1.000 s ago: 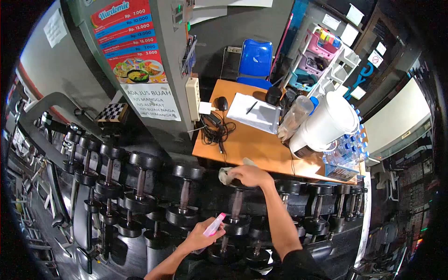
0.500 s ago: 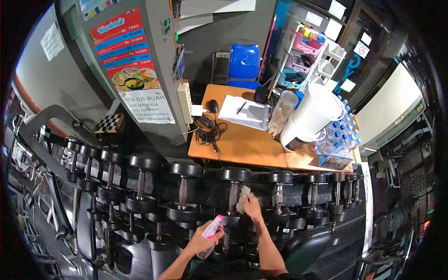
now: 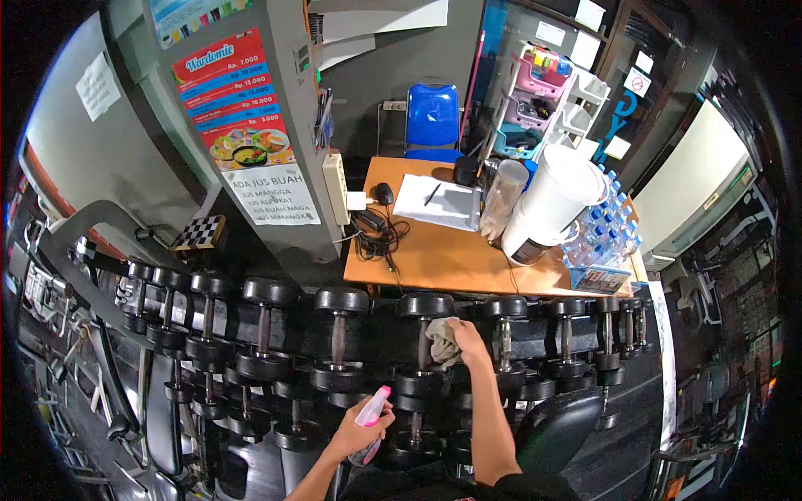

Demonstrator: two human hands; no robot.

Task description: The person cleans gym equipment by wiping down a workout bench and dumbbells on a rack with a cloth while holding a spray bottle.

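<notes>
My left hand (image 3: pixel 361 432) is closed round a spray bottle (image 3: pixel 373 407) with a pink nozzle, held low in front of the rack. My right hand (image 3: pixel 469 341) grips a crumpled greyish cloth (image 3: pixel 444 342). That cloth lies against the right side of a black dumbbell's handle (image 3: pixel 424 344), between its two round heads. Another dumbbell (image 3: pixel 338 338) rests just to the left, and one more (image 3: pixel 505 338) sits to the right of my right hand. My fingertips are partly hidden by the cloth.
Several more dumbbells (image 3: pixel 264 330) line the two-level rack. Behind it stands an orange desk (image 3: pixel 451 265) with a white bucket (image 3: pixel 547 204), water bottles (image 3: pixel 603 230), cables and papers. A black padded bench (image 3: pixel 561 436) is at lower right; a pillar (image 3: pixel 288 92) rises at left.
My right hand and the cloth have moved up and slightly right along the dumbbell, and more of the cloth shows. My left hand keeps the spray bottle in nearly the same place.
</notes>
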